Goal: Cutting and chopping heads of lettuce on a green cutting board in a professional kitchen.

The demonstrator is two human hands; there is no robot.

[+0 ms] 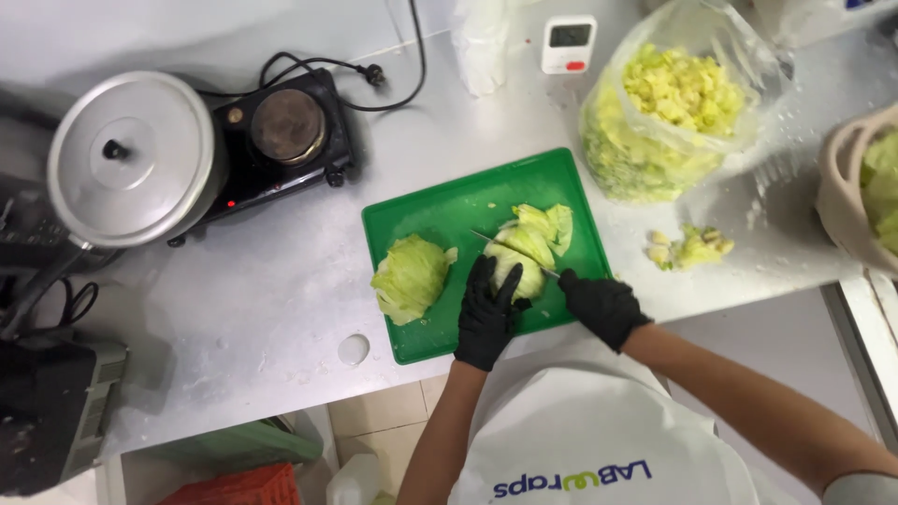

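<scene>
Head view: left hand [488, 316] presses cabbage [517, 268] on the cutting board [440, 210]; right hand [601, 306] grips a knife [513, 252], handle hidden.

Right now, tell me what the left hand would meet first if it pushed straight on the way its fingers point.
The left hand points away from the body, fingers already on a cabbage piece. Going straight on, it would press into that piece, then likely the knife blade lying across it; height is unclear.
</scene>
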